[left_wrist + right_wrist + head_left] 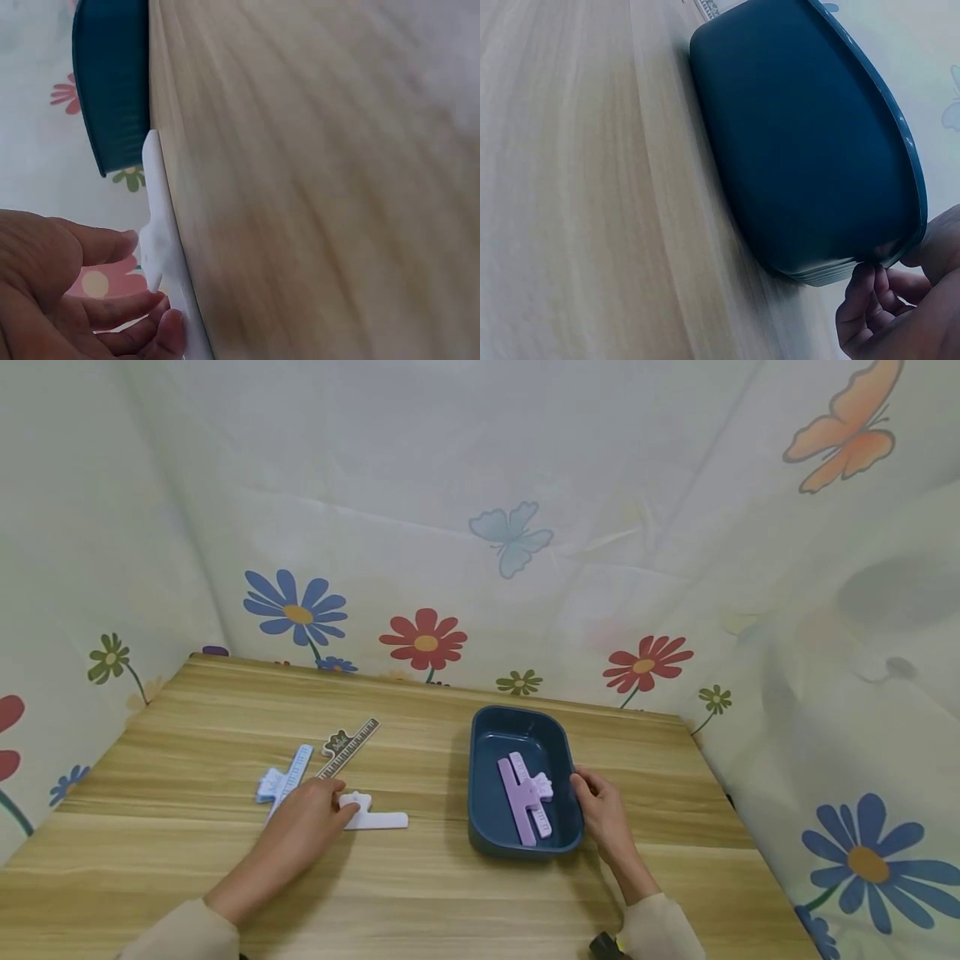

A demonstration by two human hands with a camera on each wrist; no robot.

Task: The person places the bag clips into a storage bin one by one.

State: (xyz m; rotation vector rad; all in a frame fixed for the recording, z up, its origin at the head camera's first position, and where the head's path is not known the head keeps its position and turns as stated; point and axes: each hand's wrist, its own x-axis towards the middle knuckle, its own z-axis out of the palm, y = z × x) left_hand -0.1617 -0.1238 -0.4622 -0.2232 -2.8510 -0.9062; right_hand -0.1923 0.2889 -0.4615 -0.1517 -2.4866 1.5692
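Observation:
A white clip with a long flat bar lies on the table by my left hand. In the left wrist view, thumb and fingers are spread around the raised handle of that clip, with a narrow gap by the thumb. Near that hand lie a light-blue clip and a clip with a piano-key pattern. My right hand grips the rim of a dark blue tub at its right side. Inside are a purple clip and a pale lilac clip, overlapping.
The wooden table ends at a flower-print cloth at the back and sides. A small black object shows at the front edge near the right sleeve.

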